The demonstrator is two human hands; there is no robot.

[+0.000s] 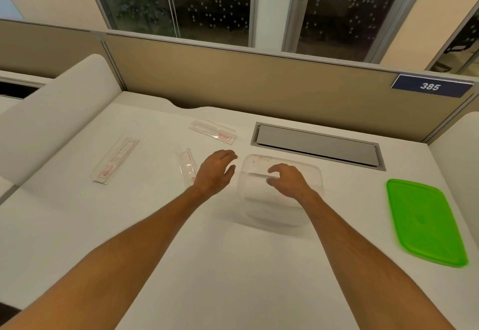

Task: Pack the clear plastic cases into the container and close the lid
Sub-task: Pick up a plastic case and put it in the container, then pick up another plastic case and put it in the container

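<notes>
A clear plastic container (261, 200) stands open in the middle of the white desk. My right hand (286, 180) hovers over its mouth with fingers curled and apart, and a clear strip lies in the container just under the fingertips; whether they touch it I cannot tell. My left hand (216, 171) is open just left of the container's rim. Three clear plastic cases with red labels lie flat on the desk: one at the far left (115, 161), one (187, 166) beside my left hand, one (213, 132) farther back. The green lid (425, 222) lies flat at the right.
A grey cable-tray flap (317, 145) is set into the desk behind the container. A beige partition (233, 80) with a blue "385" sign (430, 86) closes the back. White rounded dividers stand at the left (51, 111) and right edges.
</notes>
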